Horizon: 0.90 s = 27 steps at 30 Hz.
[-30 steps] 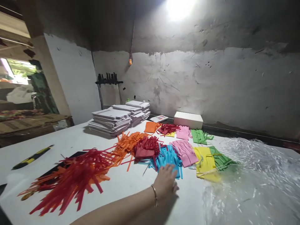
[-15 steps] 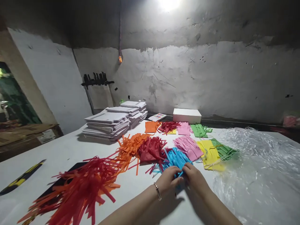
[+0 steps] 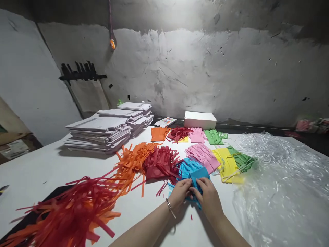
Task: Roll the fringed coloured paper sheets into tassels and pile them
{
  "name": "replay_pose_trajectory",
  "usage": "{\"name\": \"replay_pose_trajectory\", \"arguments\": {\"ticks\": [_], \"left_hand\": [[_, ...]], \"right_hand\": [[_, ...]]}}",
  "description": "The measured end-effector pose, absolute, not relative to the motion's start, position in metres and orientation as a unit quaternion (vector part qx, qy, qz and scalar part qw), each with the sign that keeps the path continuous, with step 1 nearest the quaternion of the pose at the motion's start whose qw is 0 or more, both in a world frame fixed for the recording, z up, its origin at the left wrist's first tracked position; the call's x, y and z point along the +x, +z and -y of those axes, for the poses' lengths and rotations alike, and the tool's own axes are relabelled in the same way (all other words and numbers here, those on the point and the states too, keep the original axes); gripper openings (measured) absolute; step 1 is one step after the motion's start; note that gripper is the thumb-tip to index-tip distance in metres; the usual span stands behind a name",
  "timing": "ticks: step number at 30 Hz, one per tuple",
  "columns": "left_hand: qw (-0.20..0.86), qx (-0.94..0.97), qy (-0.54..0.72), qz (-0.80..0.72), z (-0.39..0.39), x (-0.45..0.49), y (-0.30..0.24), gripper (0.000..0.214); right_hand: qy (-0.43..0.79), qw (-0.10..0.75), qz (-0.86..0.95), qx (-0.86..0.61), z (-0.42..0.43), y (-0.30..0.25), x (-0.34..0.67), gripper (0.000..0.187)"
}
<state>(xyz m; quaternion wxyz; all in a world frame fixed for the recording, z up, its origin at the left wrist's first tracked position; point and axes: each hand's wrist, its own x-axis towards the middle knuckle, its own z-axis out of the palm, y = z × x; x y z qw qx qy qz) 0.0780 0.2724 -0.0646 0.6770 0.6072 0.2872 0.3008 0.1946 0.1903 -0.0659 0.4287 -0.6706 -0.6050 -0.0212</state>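
Note:
Both hands meet at a small flat blue bag (image 3: pixel 198 175), a square piece of thin cloth-like material with narrow strips below it. My left hand (image 3: pixel 182 192), with a bracelet at the wrist, pinches near its lower left side. My right hand (image 3: pixel 207 193) grips its lower right part, thumb and fingers closed. Just behind lies a pile of blue bags with strap-like strips (image 3: pixel 189 165). Dark red bags (image 3: pixel 161 163) lie to the left of this pile, pink ones (image 3: pixel 203 156) behind and to the right. My fingers partly hide the held bag.
Farther left are orange bags (image 3: pixel 138 157) and a large red heap of strips (image 3: pixel 74 209). Yellow bags (image 3: pixel 226 164) and green ones (image 3: pixel 240 159) lie right, beside clear plastic (image 3: pixel 285 192). Paper stacks (image 3: pixel 97 133) and a white box (image 3: pixel 200 119) stand behind.
The view has shifted to the right. The blue bag between my hands now shows its flat square face, lifted against the pile; before, mainly blue strips showed there.

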Motion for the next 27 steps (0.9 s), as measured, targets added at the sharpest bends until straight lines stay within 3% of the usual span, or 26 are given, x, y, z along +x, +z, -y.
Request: {"name": "replay_pose_trajectory", "arguments": {"ticks": [8,20,27], "left_hand": [[0.765,0.512,0.298,-0.253,-0.269,0.073,-0.063,0.046],[0.716,0.544,0.311,-0.306,-0.276,0.079,-0.071,0.048],[0.682,0.57,0.32,-0.33,-0.276,0.08,-0.07,0.051]], "right_hand": [[-0.008,0.443,0.594,-0.672,-0.191,-0.066,0.192,0.029],[0.046,0.48,0.554,-0.678,-0.189,-0.055,0.198,0.028],[-0.027,0.448,0.585,-0.676,-0.187,-0.063,0.206,0.023]]}}
